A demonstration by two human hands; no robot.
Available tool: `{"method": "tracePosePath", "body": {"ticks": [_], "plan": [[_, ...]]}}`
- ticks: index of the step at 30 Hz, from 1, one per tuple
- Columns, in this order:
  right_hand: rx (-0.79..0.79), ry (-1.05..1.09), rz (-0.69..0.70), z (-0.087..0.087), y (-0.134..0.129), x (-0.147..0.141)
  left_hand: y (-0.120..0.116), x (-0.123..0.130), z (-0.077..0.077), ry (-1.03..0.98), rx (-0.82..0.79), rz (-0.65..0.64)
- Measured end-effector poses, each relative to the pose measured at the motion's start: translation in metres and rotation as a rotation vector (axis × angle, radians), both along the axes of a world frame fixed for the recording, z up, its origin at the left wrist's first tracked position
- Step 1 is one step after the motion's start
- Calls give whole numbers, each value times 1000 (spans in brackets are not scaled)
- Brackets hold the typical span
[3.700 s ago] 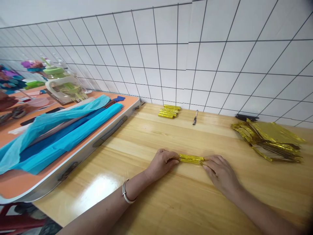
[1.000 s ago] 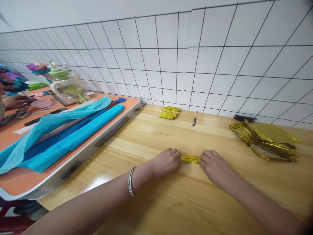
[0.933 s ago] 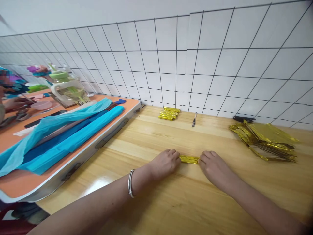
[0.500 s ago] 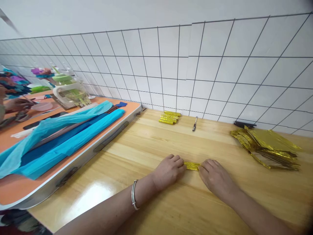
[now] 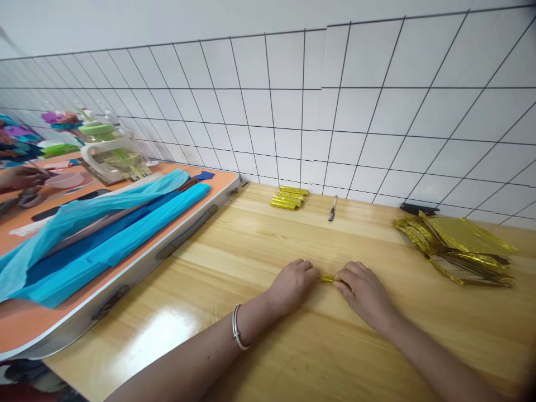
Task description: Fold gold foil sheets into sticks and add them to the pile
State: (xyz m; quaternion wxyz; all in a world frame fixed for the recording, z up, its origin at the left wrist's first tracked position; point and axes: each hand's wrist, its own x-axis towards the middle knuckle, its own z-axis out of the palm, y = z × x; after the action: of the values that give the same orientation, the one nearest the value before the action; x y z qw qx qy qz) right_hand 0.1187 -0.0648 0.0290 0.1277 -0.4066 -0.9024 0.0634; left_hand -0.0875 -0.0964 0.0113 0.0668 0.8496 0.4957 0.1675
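Observation:
A narrow folded strip of gold foil paper [image 5: 327,278] lies on the wooden table [image 5: 268,346], only its middle visible between my hands. At its left end my left hand [image 5: 295,283] is closed over it, with a silver bangle on the wrist. My right hand [image 5: 363,290] pinches the right end between thumb and fingers. Farther back, toward the wall, several folded gold foil strips [image 5: 288,198] lie side by side. To the right rests a loose stack of gold foil sheets [image 5: 469,237].
A utility knife [image 5: 333,209] lies near the tiled wall, and a black object [image 5: 419,209] sits behind the foil stack. On the orange-topped table [image 5: 226,180] at left are rolls of blue crepe paper [image 5: 125,240], a green-lidded jug [image 5: 100,131] and another person's hand [image 5: 20,177].
The gold foil strip looks narrower, and less of it shows between my hands. My right hand has moved slightly left, closer to my left hand. The view has shifted a little.

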Motion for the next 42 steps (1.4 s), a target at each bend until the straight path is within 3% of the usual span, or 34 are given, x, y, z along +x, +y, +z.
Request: {"method": "tracePosePath", "body": {"ticks": [5,14,21,27,31,37,42], "plan": [[-115,86,-74,-8,9,2,4,3,-3,-53,-55,140],[-120,96,-173,-13,11,2,12,0,12,56,-198,310],[-216,104,-157,-14,16,8,13,-14,20,38,-242,131],[-237,183,-78,-12,15,14,7,-10,11,35,-81,86],[-259,293,-117,-16,13,16,5,-10,5,65,-3,34],[-276,338,-84,-14,16,21,4,-17,12,-7,19,-90],[-226,377,-58,-3,13,24,7,-21,13,-141,-16,-58]]}}
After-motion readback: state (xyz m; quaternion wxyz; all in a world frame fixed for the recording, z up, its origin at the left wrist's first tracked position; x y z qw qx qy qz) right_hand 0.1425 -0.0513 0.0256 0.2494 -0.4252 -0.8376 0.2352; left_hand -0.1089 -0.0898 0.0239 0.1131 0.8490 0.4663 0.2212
